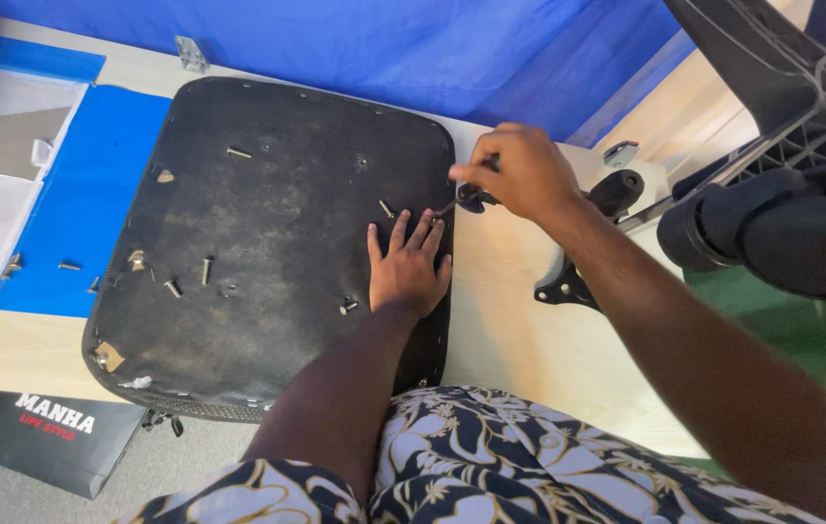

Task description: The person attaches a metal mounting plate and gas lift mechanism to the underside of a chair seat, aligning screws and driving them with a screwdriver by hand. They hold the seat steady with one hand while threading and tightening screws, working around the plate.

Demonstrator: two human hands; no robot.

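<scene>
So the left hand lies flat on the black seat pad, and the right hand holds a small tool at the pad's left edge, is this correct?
Not quite. The head view shows the right hand holding the small tool at the right edge of the seat pad, not the left edge. The rest stands: the left hand lies flat on the black pad.

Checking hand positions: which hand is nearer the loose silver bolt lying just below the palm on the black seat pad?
Left hand: bolt beside its wrist. Right hand higher, at the pad's edge.
</scene>
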